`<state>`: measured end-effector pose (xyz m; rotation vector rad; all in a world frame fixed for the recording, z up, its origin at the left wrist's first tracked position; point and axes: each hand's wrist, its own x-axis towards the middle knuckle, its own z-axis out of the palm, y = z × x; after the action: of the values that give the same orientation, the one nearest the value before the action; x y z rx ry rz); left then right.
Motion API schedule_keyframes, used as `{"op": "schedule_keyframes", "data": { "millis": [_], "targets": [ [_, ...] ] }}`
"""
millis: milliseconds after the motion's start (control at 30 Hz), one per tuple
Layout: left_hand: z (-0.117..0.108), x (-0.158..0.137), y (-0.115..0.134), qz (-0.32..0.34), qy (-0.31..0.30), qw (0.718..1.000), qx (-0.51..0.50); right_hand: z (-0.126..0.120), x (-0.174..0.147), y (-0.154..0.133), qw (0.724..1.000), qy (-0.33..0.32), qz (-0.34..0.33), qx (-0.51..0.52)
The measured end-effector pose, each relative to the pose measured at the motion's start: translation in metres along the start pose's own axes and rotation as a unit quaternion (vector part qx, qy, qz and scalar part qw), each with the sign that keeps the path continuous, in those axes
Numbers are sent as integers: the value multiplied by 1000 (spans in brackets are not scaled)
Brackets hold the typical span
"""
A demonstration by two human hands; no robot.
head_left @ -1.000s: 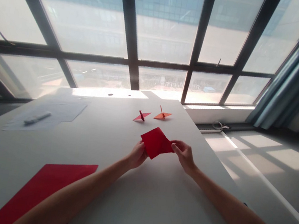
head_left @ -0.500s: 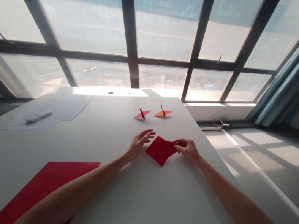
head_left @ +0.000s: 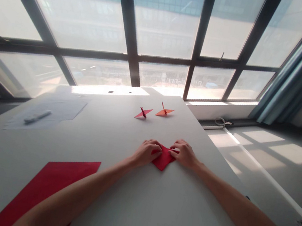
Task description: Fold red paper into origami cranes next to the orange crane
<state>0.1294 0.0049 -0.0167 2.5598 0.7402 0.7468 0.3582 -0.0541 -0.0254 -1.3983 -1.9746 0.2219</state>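
A small folded piece of red paper (head_left: 164, 159) lies on the white table, one corner pointing towards me. My left hand (head_left: 149, 153) grips its left side, thumb on top and fingers curled round the edge. On the opposite side my right hand (head_left: 183, 152) pinches the paper near its upper right corner. Parts of both side edges are hidden under my fingers. Beyond my hands stand two folded paper cranes, a red crane (head_left: 143, 114) on the left and an orange crane (head_left: 165, 112) on the right.
A large red sheet (head_left: 47, 184) lies at the near left, partly under my left forearm. White papers (head_left: 64, 107) with a grey-white stick-like object (head_left: 37, 117) on them are at the far left. The table (head_left: 180, 211) ends on the right above a sunlit floor.
My left hand, open beside the paper before, has moved right and closed on its left side. The red paper has turned and looks narrower. My right hand keeps hold of it.
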Motion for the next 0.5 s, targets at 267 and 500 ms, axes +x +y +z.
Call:
{"op": "schedule_keyframes", "data": {
  "millis": [267,500],
  "targets": [
    [4,-1,-6,-6,-32,998,52,2,-2,-3,999,-40,-25,-27],
    [-1,-1,-1,0,-29,999,30,1,-3,-1,998,-41,-49,-10]
  ]
}}
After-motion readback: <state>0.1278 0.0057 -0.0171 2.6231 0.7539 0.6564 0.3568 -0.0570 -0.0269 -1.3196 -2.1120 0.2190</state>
